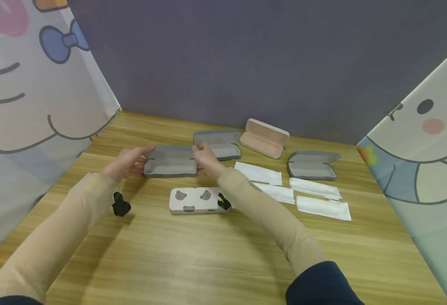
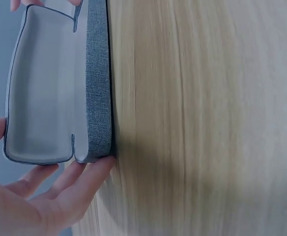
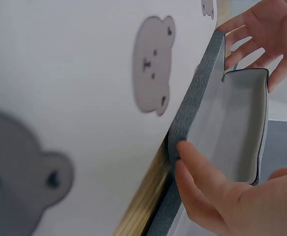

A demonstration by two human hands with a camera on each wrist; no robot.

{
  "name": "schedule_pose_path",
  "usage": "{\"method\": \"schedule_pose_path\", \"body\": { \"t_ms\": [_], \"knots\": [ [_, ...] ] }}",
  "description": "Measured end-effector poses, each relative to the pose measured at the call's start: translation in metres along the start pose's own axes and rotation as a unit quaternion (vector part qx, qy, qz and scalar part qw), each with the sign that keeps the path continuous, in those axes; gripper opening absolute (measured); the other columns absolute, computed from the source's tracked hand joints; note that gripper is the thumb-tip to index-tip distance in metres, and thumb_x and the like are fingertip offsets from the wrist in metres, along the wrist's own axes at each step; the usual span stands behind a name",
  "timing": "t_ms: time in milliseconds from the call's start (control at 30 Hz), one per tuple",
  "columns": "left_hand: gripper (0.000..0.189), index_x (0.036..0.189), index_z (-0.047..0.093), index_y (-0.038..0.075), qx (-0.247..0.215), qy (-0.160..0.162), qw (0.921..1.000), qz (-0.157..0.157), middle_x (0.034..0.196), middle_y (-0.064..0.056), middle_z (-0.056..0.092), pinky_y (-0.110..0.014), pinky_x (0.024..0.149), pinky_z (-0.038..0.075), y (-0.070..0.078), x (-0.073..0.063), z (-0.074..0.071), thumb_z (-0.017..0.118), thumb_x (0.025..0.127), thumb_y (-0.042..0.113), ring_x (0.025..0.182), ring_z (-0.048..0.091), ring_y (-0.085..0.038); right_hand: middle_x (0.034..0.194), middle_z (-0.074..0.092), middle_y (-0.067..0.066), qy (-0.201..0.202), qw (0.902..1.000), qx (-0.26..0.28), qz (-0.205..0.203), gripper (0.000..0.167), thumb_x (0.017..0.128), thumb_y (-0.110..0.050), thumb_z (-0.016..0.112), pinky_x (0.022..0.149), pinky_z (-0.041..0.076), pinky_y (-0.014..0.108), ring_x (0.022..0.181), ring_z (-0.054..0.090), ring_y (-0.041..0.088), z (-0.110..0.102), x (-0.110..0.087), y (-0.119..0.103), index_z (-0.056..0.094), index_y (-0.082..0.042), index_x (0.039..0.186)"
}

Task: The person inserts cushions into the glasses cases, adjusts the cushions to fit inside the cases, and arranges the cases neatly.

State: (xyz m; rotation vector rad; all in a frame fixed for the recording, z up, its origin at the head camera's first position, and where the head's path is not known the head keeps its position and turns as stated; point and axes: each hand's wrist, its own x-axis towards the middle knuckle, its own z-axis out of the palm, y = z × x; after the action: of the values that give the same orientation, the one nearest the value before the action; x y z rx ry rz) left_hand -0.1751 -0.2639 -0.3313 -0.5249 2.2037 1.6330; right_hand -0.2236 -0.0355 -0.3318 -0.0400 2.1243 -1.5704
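A grey glasses case [image 1: 170,162] lies on the table with its lid raised and its pale lining bare. My left hand [image 1: 127,162] holds its left end, thumb at the lid's edge and fingers [image 2: 97,172] against the base. The right end is held by my right hand [image 1: 206,159], with fingertips [image 3: 185,150] on the front side of the base. Just in front lies a closed white glasses case [image 1: 192,201] with bear faces, partly behind the right wrist camera. Another open grey glasses case [image 1: 223,142] stands behind my right hand.
An open pink glasses case [image 1: 263,140] sits at the back, and a third open grey case [image 1: 312,166] to the right. Several folded white cloths [image 1: 322,207] lie beside my right forearm. A dark partition [image 1: 227,63] rises behind the wooden table [image 1: 192,258], with printed sheets at both sides.
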Motion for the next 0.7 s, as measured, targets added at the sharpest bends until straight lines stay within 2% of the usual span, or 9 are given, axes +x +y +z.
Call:
{"method": "schedule_pose_path", "body": {
  "t_ms": [133, 300, 500, 567, 700],
  "knots": [
    [0.091, 0.153, 0.0, 0.0, 0.001, -0.007, 1.0, -0.004, 0.156, -0.03, 0.016, -0.054, 0.111, 0.035, -0.001, -0.001, 0.001, 0.043, 0.094, 0.055, 0.138, 0.032, -0.046, 0.128, 0.047, 0.026, 0.007, 0.9999, 0.011, 0.008, 0.037, 0.103, -0.029, 0.042, 0.091, 0.053, 0.051, 0.111, 0.054, 0.044, -0.003, -0.001, 0.002, 0.037, -0.009, 0.133],
    [0.091, 0.153, -0.001, 0.001, 0.004, -0.016, 0.9998, -0.005, 0.155, -0.031, 0.015, -0.054, 0.111, 0.036, 0.0, -0.005, 0.004, 0.043, 0.095, 0.054, 0.138, 0.031, -0.047, 0.121, 0.048, 0.029, 0.005, 0.9999, 0.01, 0.008, 0.037, 0.102, -0.027, 0.044, 0.089, 0.054, 0.05, 0.092, 0.053, 0.033, -0.008, -0.004, 0.004, 0.038, -0.008, 0.133],
    [0.088, 0.154, 0.002, 0.001, 0.007, -0.017, 0.9998, -0.008, 0.155, -0.031, 0.016, -0.053, 0.111, 0.037, -0.001, -0.011, 0.009, 0.042, 0.096, 0.054, 0.138, 0.031, -0.047, 0.097, 0.043, 0.016, -0.012, 0.9999, 0.006, 0.003, 0.035, 0.103, -0.027, 0.042, 0.09, 0.053, 0.051, 0.08, 0.046, 0.026, -0.011, -0.008, 0.007, 0.037, -0.007, 0.131],
    [0.087, 0.154, 0.003, 0.002, 0.01, -0.017, 0.9998, -0.007, 0.155, -0.031, 0.018, -0.052, 0.11, 0.038, -0.003, -0.012, 0.01, 0.042, 0.096, 0.054, 0.138, 0.032, -0.046, 0.101, 0.044, 0.015, -0.017, 0.9998, 0.002, 0.003, 0.034, 0.103, -0.027, 0.042, 0.089, 0.054, 0.05, 0.079, 0.048, 0.027, -0.013, -0.007, 0.008, 0.037, -0.007, 0.131],
    [0.087, 0.153, 0.005, 0.001, 0.013, -0.018, 0.9998, 0.001, 0.153, -0.032, 0.02, -0.051, 0.109, 0.04, -0.005, -0.014, 0.012, 0.042, 0.096, 0.055, 0.136, 0.035, -0.045, 0.132, 0.042, 0.018, -0.033, 0.9994, -0.004, 0.004, 0.036, 0.103, -0.027, 0.043, 0.089, 0.055, 0.049, 0.094, 0.055, 0.036, -0.019, -0.003, 0.011, 0.035, -0.008, 0.132]
  ]
}}
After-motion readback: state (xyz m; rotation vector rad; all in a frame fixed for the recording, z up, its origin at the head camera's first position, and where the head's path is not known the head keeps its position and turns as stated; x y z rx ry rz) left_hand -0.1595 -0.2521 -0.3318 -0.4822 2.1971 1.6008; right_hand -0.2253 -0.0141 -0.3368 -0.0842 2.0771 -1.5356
